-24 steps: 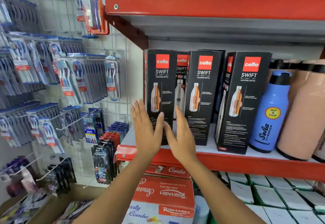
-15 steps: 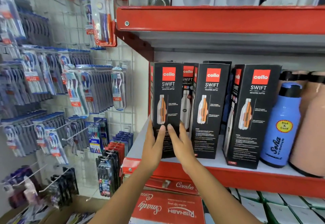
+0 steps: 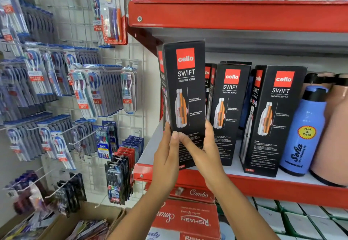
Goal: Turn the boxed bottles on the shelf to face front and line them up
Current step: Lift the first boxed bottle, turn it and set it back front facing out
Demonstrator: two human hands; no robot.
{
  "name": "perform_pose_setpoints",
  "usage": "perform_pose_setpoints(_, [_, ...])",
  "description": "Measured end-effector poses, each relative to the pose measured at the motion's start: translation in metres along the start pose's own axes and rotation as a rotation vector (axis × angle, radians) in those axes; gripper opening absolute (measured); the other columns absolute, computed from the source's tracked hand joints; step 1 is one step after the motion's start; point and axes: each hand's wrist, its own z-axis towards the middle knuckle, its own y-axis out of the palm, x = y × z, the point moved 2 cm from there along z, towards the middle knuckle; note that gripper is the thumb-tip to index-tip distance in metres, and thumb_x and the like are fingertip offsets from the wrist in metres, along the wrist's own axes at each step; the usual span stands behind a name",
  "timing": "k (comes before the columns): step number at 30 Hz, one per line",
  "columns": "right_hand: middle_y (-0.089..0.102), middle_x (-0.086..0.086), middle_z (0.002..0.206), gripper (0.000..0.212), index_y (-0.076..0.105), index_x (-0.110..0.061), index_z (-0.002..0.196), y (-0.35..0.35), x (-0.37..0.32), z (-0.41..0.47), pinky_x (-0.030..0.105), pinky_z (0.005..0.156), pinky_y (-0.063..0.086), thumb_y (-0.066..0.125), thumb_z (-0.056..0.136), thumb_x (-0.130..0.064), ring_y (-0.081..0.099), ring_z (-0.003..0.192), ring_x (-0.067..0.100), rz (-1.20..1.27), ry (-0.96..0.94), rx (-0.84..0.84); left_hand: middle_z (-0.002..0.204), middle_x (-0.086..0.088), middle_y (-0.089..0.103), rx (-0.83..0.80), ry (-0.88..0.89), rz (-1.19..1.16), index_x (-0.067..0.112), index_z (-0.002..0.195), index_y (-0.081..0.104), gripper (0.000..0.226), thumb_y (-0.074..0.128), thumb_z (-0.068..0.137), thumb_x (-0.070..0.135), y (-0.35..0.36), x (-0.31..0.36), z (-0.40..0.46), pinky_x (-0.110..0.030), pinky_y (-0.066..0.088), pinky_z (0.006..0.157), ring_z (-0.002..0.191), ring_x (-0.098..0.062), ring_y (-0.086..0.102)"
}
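Black Cello Swift bottle boxes stand on the white shelf with its red front lip. The leftmost box is pulled forward at the shelf's front left, label facing me, tilted slightly left. My left hand grips its lower left edge and my right hand grips its lower right side. A second box stands behind to the right, a third box further right is angled so its left side shows. Another box is mostly hidden between the first two.
A blue Hot & Cold bottle and peach flasks fill the shelf's right end. The red upper shelf hangs close above. Toothbrush packs hang on the wire grid left. Red Rishabh cartons lie below.
Both hands closed on the leftmost box and drew it forward and up toward me; it looks larger and nearer. The camera view also shifted closer to the shelf.
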Motion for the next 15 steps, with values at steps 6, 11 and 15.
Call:
perform_pose_setpoints(6, [0.052,-0.015,0.147,0.099,0.033,-0.040,0.147,-0.013,-0.006,-0.015,0.045,0.115,0.040,0.083,0.064,-0.059,0.047,0.139,0.008,0.135,0.058,-0.005,0.139,0.004,0.048,0.153,0.245,0.143,0.033,0.127,0.051,0.033,0.045,0.096,0.027,-0.006,0.006,-0.014,-0.013,0.031,0.107,0.133,-0.001,0.037])
perform_pose_setpoints(11, [0.041,-0.012,0.156,0.117,0.028,-0.041,0.149,-0.025,-0.010,-0.018,0.045,0.119,0.035,0.092,0.052,-0.056,0.037,0.146,0.008,0.166,0.083,-0.009,0.140,0.009,0.039,0.175,0.276,0.257,0.037,0.125,0.048,0.043,0.061,0.084,0.037,-0.014,0.013,-0.010,0.002,0.022,0.098,0.134,0.004,0.030])
perform_pose_setpoints(15, [0.041,-0.011,0.157,0.118,0.030,-0.041,0.150,-0.030,-0.014,-0.017,0.046,0.119,0.034,0.093,0.052,-0.053,0.036,0.147,0.010,0.204,0.080,-0.072,0.135,0.016,0.050,0.069,0.145,0.100,0.041,0.132,0.036,0.067,0.069,0.074,0.043,-0.015,0.015,-0.011,-0.016,0.036,0.102,0.125,0.004,0.045])
